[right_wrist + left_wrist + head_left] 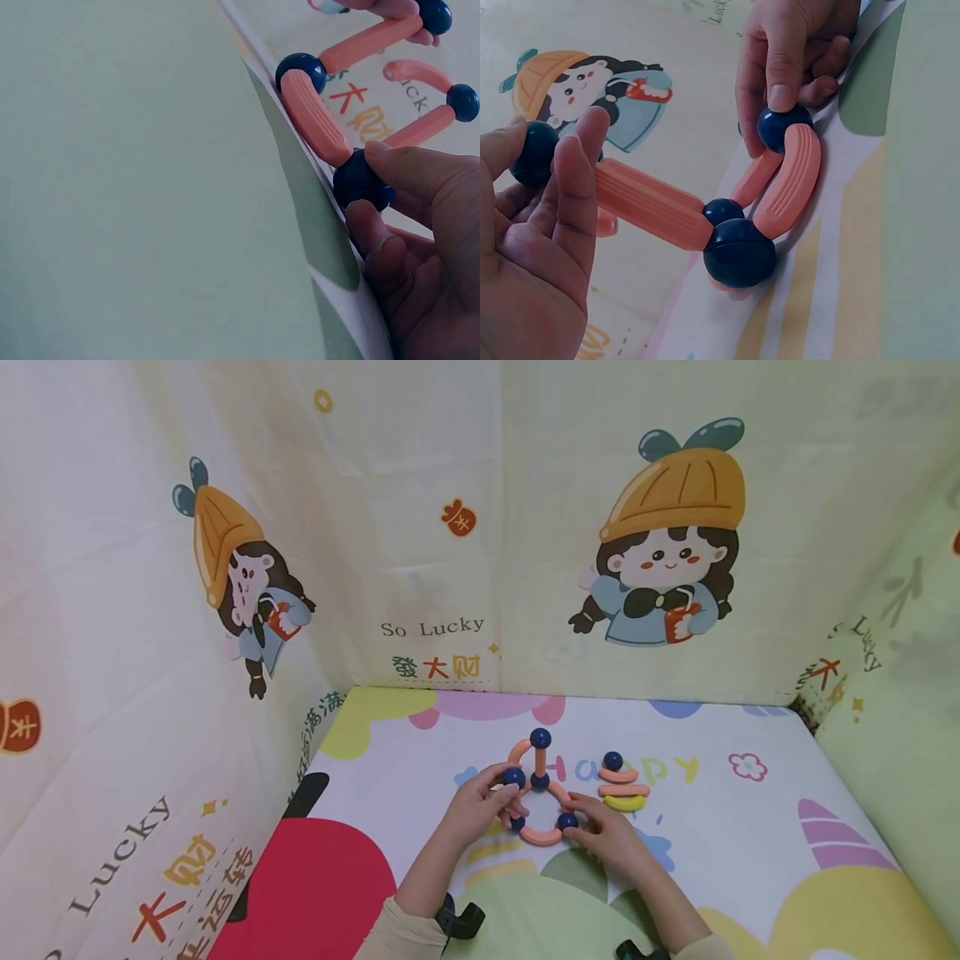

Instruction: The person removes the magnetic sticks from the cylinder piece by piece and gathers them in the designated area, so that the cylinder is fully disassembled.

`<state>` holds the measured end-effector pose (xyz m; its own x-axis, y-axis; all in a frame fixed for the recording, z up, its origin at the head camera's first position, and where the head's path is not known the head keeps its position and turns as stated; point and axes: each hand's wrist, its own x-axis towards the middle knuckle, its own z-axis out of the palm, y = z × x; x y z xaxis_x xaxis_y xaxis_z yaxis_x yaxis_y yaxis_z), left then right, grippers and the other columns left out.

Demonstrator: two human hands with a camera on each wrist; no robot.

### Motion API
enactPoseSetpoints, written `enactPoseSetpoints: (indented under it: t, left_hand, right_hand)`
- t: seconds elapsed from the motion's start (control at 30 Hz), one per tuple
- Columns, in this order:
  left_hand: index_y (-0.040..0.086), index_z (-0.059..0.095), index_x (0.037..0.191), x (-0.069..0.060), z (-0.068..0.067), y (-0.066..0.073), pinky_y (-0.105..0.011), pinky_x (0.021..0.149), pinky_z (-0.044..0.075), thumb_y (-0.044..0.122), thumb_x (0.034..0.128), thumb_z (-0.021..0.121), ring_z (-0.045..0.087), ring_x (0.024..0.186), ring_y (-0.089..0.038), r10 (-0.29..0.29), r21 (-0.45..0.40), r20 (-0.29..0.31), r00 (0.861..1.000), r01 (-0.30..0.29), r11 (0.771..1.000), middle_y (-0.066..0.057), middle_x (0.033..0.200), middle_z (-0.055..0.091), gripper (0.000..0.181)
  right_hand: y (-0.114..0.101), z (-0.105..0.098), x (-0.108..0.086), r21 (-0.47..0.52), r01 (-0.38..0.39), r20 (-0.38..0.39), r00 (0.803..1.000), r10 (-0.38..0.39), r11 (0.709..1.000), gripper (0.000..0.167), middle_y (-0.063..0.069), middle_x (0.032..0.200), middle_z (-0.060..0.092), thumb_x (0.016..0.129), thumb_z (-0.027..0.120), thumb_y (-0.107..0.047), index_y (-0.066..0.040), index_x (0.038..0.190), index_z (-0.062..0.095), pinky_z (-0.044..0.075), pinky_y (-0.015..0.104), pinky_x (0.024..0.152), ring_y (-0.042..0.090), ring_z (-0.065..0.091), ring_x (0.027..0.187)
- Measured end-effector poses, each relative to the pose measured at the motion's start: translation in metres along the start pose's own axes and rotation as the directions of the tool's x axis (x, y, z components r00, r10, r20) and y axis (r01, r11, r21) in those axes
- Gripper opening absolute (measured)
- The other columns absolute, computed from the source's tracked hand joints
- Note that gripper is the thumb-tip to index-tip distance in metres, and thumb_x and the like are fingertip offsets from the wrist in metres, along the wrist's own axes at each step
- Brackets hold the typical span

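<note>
A ring of curved pink rods (542,837) joined by dark blue balls lies on the table. From its far ball rises an upright pink rod (540,762) topped by a blue ball (541,738), with a curved pink rod (519,750) attached there. The left hand (474,806) pinches a blue ball (538,153) on top of another pink rod (654,204), which stands on the ring's near-left ball (740,253). Thumb and fingers of the right hand (611,837) grip the ring's right ball (360,180).
Right of the ring lie a blue ball (612,761), a curved pink rod (618,775), a straight pink rod (624,791) and a yellow curved piece (624,803). A printed cloth (420,568) hangs behind the table and at both sides.
</note>
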<state>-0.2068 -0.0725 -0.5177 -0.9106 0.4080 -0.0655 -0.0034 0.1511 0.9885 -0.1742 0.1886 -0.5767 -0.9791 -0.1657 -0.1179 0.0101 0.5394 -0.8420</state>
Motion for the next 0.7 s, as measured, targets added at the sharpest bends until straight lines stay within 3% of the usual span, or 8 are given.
enactPoseSetpoints:
  t: [0.2, 0.33, 0.47, 0.57, 0.7]
  left_hand:
    - [0.024, 0.052, 0.140, 0.002, -0.003, 0.003, -0.041, 0.062, 0.057, 0.051, 0.0942, 0.061, 0.073, 0.082, -0.033, -0.029, -0.022, -0.009, 1.000, 0.028, 0.999, -0.021, 0.109, 0.069, 0.054]
    - [0.029, 0.055, 0.136, 0.004, -0.008, 0.009, -0.037, 0.057, 0.052, 0.053, 0.0927, 0.062, 0.068, 0.084, -0.046, -0.034, 0.018, -0.050, 0.998, 0.035, 0.999, -0.015, 0.097, 0.073, 0.050]
    - [0.030, 0.058, 0.132, 0.008, -0.019, 0.013, -0.028, 0.056, 0.048, 0.048, 0.0939, 0.063, 0.066, 0.075, -0.036, -0.004, 0.071, -0.118, 0.993, 0.012, 0.997, -0.009, 0.108, 0.069, 0.042]
    - [0.028, 0.060, 0.131, 0.013, -0.030, 0.011, -0.034, 0.063, 0.053, 0.048, 0.0921, 0.066, 0.064, 0.074, -0.029, 0.007, 0.111, -0.181, 0.983, 0.013, 0.994, -0.008, 0.111, 0.065, 0.044]
    - [0.028, 0.062, 0.129, 0.025, -0.044, 0.004, -0.037, 0.079, 0.053, 0.051, 0.0891, 0.068, 0.062, 0.092, -0.026, 0.041, 0.251, -0.264, 0.964, 0.028, 0.968, -0.004, 0.112, 0.065, 0.046]
  right_hand:
    - [0.002, 0.000, 0.000, 0.011, 0.014, -0.005, 1.000, -0.014, 1.000, 0.042, 0.000, 0.149, 0.050, 0.089, 0.074, -0.033, -0.028, 0.130, 0.064, 0.049, 0.026, 0.060, 0.012, 0.056, 0.072]
    - [0.002, 0.000, 0.000, 0.009, 0.006, -0.003, 1.000, -0.006, 1.000, 0.042, 0.000, 0.149, 0.050, 0.088, 0.074, -0.033, -0.029, 0.129, 0.064, 0.049, 0.026, 0.059, 0.014, 0.055, 0.073]
    - [0.001, 0.001, -0.001, -0.018, -0.003, -0.010, 1.000, 0.003, 1.000, 0.042, -0.002, 0.147, 0.052, 0.087, 0.076, -0.031, -0.030, 0.128, 0.065, 0.049, 0.026, 0.059, 0.014, 0.054, 0.073]
    - [0.000, 0.001, -0.001, -0.035, -0.004, -0.012, 1.000, 0.003, 0.999, 0.043, -0.004, 0.146, 0.053, 0.087, 0.076, -0.031, -0.031, 0.128, 0.065, 0.048, 0.026, 0.058, 0.013, 0.054, 0.072]
    - [-0.001, 0.001, -0.002, -0.034, -0.009, -0.014, 1.000, 0.009, 0.999, 0.044, -0.005, 0.146, 0.053, 0.087, 0.076, -0.032, -0.031, 0.129, 0.065, 0.047, 0.025, 0.057, 0.013, 0.054, 0.071]
